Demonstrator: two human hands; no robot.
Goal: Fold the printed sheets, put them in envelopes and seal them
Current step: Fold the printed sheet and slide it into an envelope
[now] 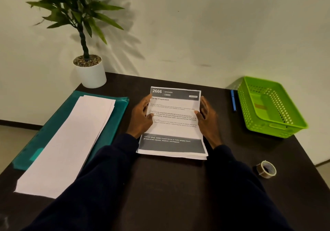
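Note:
A stack of printed sheets lies in the middle of the dark table, its top page headed "2666 KITCHEN". My left hand holds the stack's left edge with the thumb laid on the page. At the right edge my right hand does the same, thumb on the text and fingers along the side. To the left, a pile of long white envelopes rests on a teal folder. A roll of clear tape sits at the front right.
A green perforated basket stands at the back right, with a blue pen beside it. A potted plant in a white pot occupies the back left corner against the wall. The dark table ends close on the right.

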